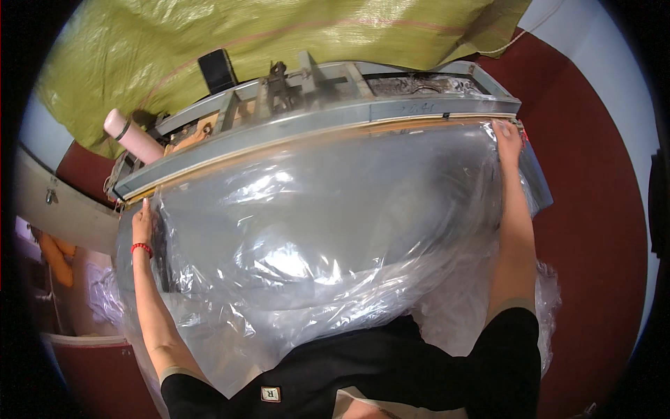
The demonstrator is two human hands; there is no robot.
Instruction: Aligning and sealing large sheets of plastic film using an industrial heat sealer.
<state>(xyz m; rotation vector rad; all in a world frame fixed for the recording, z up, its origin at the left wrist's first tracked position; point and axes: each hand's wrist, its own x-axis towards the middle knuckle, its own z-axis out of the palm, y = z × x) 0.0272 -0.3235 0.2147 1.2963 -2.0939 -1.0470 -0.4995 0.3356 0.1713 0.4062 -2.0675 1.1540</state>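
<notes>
A wide sheet of clear plastic film [335, 209] spreads in front of me, shiny and wrinkled toward my body. Its far edge lies along a long grey metal bar [314, 124] with a thin wooden-coloured strip below it. My left hand [142, 225], with a red bead bracelet at the wrist, is closed on the film's left edge, thumb pointing at the bar. At the far right corner, close under the bar's end, my right hand [509, 142] pinches the film with bent fingers. Film folds partly hide the fingertips of both hands.
Behind the bar, a grey metal frame [363, 80] carries a dark phone [218, 71] and a pink bottle [134, 136]. Yellow-green woven sheeting [279, 35] hangs behind. An open cabinet [70, 202] stands left, with an orange item [56, 258] inside. More loose film [453, 307] bunches at lower right.
</notes>
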